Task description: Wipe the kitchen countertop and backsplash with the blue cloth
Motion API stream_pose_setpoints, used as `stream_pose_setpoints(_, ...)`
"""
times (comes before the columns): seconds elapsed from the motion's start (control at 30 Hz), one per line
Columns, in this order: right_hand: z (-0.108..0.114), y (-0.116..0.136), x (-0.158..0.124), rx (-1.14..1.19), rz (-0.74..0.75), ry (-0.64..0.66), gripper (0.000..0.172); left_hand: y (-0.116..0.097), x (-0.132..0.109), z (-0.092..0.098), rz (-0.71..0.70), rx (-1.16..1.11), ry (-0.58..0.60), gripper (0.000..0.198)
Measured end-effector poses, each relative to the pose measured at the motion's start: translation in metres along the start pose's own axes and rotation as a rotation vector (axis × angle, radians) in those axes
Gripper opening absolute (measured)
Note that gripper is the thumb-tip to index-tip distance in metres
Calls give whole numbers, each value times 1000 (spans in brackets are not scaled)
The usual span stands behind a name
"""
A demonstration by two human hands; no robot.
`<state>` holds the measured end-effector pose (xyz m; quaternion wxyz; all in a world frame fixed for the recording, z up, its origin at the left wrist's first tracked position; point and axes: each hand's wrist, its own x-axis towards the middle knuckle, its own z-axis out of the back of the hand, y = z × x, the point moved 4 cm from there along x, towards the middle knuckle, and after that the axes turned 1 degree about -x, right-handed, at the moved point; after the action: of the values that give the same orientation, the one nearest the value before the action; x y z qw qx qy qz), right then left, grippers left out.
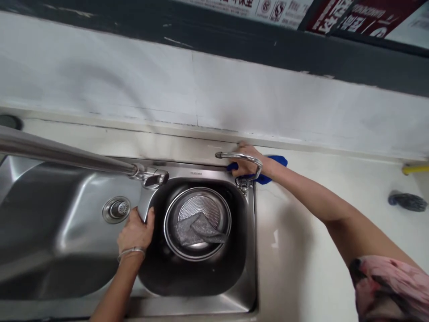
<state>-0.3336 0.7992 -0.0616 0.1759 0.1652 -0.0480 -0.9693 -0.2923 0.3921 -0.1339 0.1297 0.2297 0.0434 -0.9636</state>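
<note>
My right hand (247, 159) is closed on a blue cloth (275, 166) at the back right corner of the sink (252, 268), behind a slim curved tap (241, 155). Part of the cloth sticks out on both sides of the hand. With a bracelet at its wrist, my left hand (136, 230) grips the divider (145, 201) between the two basins. In the right basin sits a round metal strainer bowl (168, 239) with a perforated middle. A folded grey cloth (197, 230) lies in that bowl.
A thick metal spout (67, 154) reaches over the left basin, above a drain strainer (117, 209). On the counter at right lie a dark scrubber-like item (407, 201) and a yellow handle (415, 170). A tiled wall (214, 96) rises behind the sink.
</note>
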Motion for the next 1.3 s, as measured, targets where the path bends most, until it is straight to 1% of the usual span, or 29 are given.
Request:
stream_pose_setpoints(0.13,0,16,20,67,120,-75,16,-5,-3,4,19,72,-4,72)
stream_pose_setpoints(0.3,20,46,53,160,240,-117,15,-9,-4,7,28,101,-6,73)
stream_pose_setpoints(0.37,30,50,65,192,191,-152,16,-8,-3,6,27,92,-10,74)
stream_pose_setpoints(0.47,43,43,75,264,49,-272,19,-3,-1,3,19,80,-17,74)
stream_pose_setpoints(0.5,45,39,75,317,41,-298,21,-1,0,2,13,75,-16,74)
stream_pose_setpoints(0.57,45,31,68,478,84,-282,26,1,1,0,-4,57,-13,74)
stream_pose_setpoints(0.63,40,17,48,663,86,-267,32,1,1,1,-23,34,-14,73)
stream_pose_setpoints(0.67,36,7,33,748,43,-294,35,1,1,1,-35,21,-14,72)
stream_pose_setpoints(0.7,30,-3,13,799,-27,-356,37,0,1,2,-47,6,-13,71)
stream_pose_setpoints(0.77,16,-20,-40,853,-255,-551,37,-3,-1,4,-75,-30,-14,70)
stream_pose_setpoints(0.83,-3,-24,-105,779,-582,-743,35,-5,-3,5,-92,-67,-13,68)
stream_pose_setpoints(0.87,-14,-18,-137,688,-737,-799,32,-5,-3,6,-102,-87,-16,67)
stream_pose_setpoints(0.9,-24,-5,-163,610,-820,-822,28,-6,-4,6,-116,-108,-20,66)
stream_pose_setpoints(0.93,-34,14,-180,573,-810,-796,26,-7,-5,7,-135,-131,-24,65)
stream_pose_setpoints(0.97,-42,37,-185,572,-690,-709,25,-8,-6,8,-154,-153,-31,64)
stream_pose_setpoints(1.0,-49,64,-182,568,-528,-617,25,-8,-7,8,-169,-173,-39,62)
stream_pose_setpoints(1.03,-52,92,-170,544,-349,-522,27,-8,-8,9,-178,-190,-44,61)
stream_pose_setpoints(1.07,-51,118,-153,479,-208,-465,29,-8,-9,10,-180,-205,-44,60)
stream_pose_setpoints(1.1,-47,138,-132,397,-127,-446,32,-7,-10,11,-180,-218,-42,59)
stream_pose_setpoints(1.13,-40,152,-108,308,-107,-455,33,-7,-11,11,-181,-230,-39,59)
stream_pose_setpoints(1.2,-20,163,-56,137,-168,-494,36,-5,-11,11,-193,-255,-32,57)
stream_pose_setpoints(1.27,-1,157,-11,4,-298,-471,40,-4,-9,10,-200,-276,-24,55)
stream_pose_setpoints(1.3,7,151,6,-38,-359,-438,40,-3,-8,9,-202,-287,-24,55)
